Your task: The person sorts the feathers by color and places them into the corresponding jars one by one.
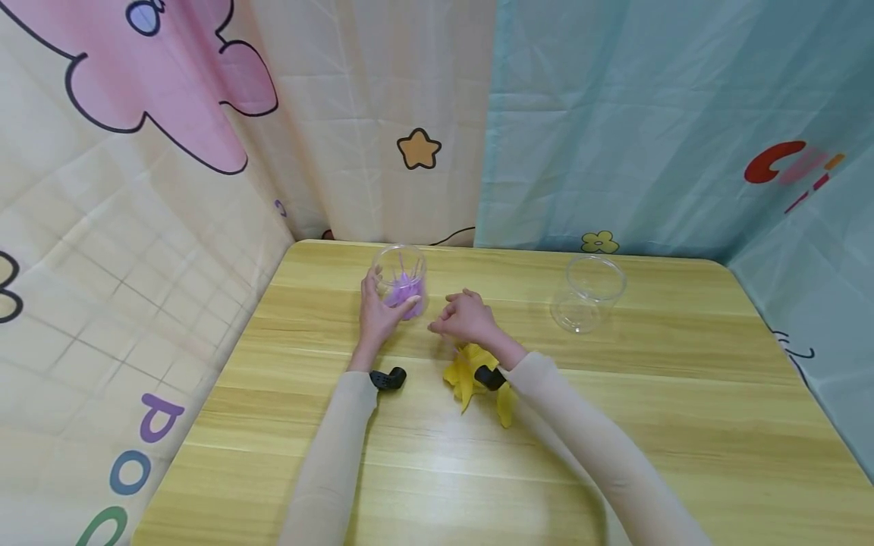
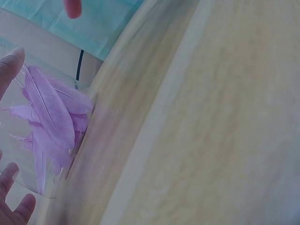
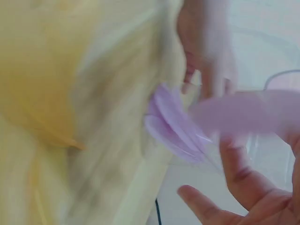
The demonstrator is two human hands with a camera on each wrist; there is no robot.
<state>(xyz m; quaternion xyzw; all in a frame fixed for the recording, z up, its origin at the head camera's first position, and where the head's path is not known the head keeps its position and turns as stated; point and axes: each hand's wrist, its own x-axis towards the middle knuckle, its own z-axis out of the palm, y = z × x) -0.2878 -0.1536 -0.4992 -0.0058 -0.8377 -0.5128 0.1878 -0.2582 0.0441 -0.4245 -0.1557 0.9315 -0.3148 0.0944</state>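
From the head view, your 2 clear cups stand on the wooden table (image 1: 437, 470). The left cup (image 1: 425, 267), at 10 o'clock from your right hand (image 1: 466, 315), holds a bunch of lilac feathers (image 2: 51, 112), their thin quills pointing up toward the rim. The right cup (image 1: 587, 303), at 3 o'clock from that hand, stands upright, and the wood grain shows through its wall.

Your left hand (image 1: 379, 312) grasps the left cup, thumb on the near right side and fingers curled round the far left. Your right hand pinches 1 loose lilac feather (image 3: 248, 112), just beside the cup; it is blurred in the right wrist view, and exactly where your fingertips meet it you cannot tell.

The feathers in the cup look soft and broad-vaned, with pale shafts, overlapping at several angles. Yellow feathers (image 1: 464, 371) lie heaped at 6 o'clock from your right hand, partly under your wrist.
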